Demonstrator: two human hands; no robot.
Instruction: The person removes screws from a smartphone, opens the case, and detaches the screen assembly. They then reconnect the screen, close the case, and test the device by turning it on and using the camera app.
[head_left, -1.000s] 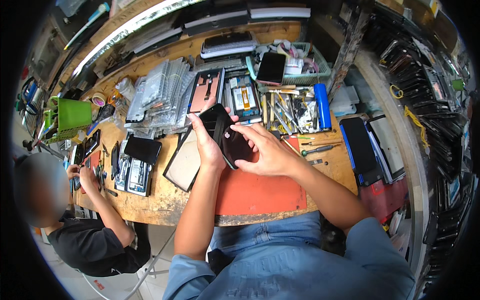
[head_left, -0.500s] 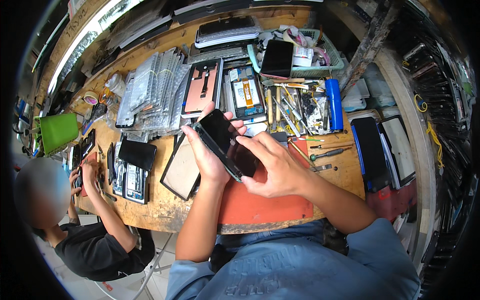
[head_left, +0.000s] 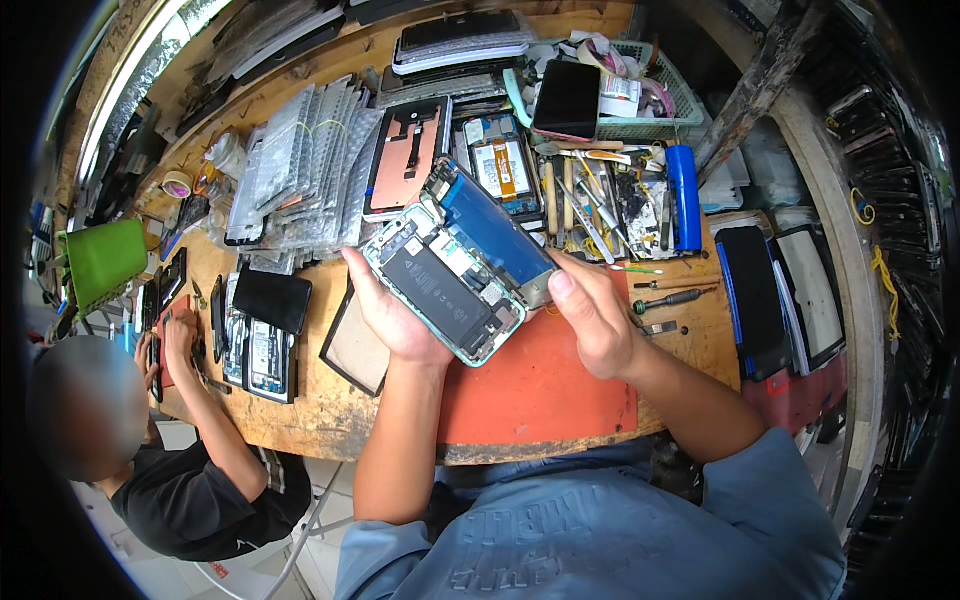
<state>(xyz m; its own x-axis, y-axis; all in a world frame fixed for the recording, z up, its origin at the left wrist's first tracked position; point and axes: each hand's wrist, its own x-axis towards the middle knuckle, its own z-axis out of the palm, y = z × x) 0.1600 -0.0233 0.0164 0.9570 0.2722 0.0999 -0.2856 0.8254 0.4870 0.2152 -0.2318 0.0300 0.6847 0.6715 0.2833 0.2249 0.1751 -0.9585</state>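
Observation:
Opened up like a book, a smartphone lies over the red mat (head_left: 540,405), its insides facing up. My left hand (head_left: 398,328) is closed around the light green phone body (head_left: 432,285), which shows a black battery and circuit parts. The lifted screen panel (head_left: 490,228), blue on its back, stands away from the body along the right side. My right hand (head_left: 602,320) pinches the panel's lower right corner between thumb and fingers. Whether a cable still joins panel and body cannot be made out.
Hand tools (head_left: 600,205) and a blue cylinder (head_left: 684,200) lie at the back right, with a screwdriver (head_left: 668,301) nearer. Bubble-wrapped panels (head_left: 310,165) are stacked at the back left. Opened devices (head_left: 262,340) lie left. A co-worker's hand (head_left: 180,338) handles something beside them.
The phone's screen panel has swung open to the right, baring the battery and inner parts. My right hand has moved right with the panel's edge; my left hand still supports the body.

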